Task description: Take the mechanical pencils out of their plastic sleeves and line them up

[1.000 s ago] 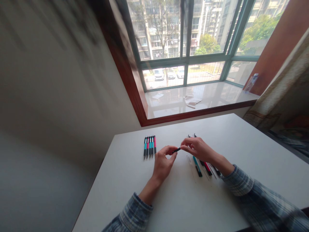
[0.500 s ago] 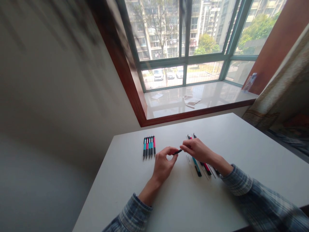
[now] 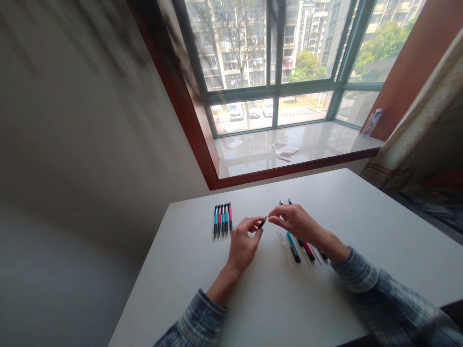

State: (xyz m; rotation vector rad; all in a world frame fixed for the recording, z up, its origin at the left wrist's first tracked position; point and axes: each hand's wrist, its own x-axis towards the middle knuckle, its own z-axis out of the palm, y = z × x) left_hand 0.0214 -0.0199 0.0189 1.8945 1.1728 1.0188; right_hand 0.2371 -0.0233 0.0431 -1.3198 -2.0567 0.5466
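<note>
A short black pen part (image 3: 262, 222) is pinched between the thumb and fingers of my left hand (image 3: 243, 244), tilted up to the right. Just right of its upper end is my right hand (image 3: 293, 221), thumb and fingertips drawn close together; anything between them is too small to make out. Under and beside the right hand lie loose pen pieces: a teal and black pen barrel (image 3: 293, 247), a red and black pen barrel (image 3: 308, 250) and several thin pale refills (image 3: 304, 254). The right hand hides part of this group.
Several teal, red and black pens (image 3: 223, 220) lie in a neat row on the white table (image 3: 195, 270), left of my hands. Behind the table, papers (image 3: 285, 150) and a clear bottle (image 3: 372, 123) are on the window sill. A curtain (image 3: 405, 130) hangs at the right.
The black pen part has turned steeper in my left hand. My right fingertips, near its end before, are now slightly apart from it. The view has shifted slightly.
</note>
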